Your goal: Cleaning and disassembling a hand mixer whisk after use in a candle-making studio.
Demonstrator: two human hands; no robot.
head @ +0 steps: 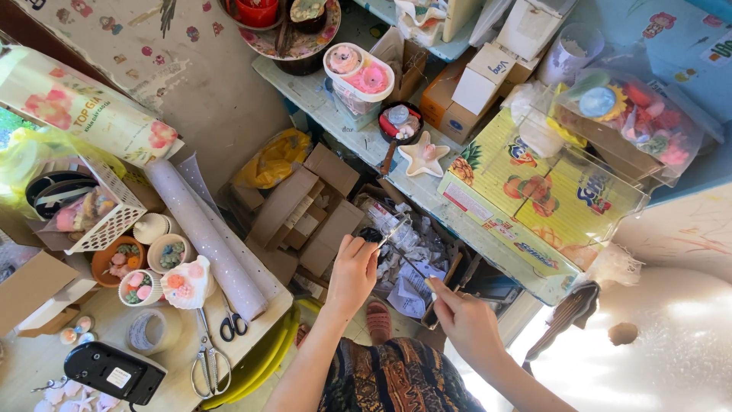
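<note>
My left hand [352, 273] pinches the upper end of a thin clear strip [398, 233], like tape or plastic film. The strip runs diagonally down to my right hand [465, 320], whose fingers grip its lower end. Both hands hover above the floor in front of a shelf edge. Below them lie an open cardboard box [305, 217] and a pile of crumpled clear wrappers and paper [415, 263]. My patterned lap [396, 378] and a sandalled foot [378, 320] show beneath the hands.
A table at left carries a white paper roll [206, 236], two pairs of scissors [213, 358], a tape roll [149, 332], small bowls of shell decorations [164, 278] and a black device [114, 371]. A yellow fruit-printed carton [534, 198], a star dish [424, 155] and boxes crowd the shelf.
</note>
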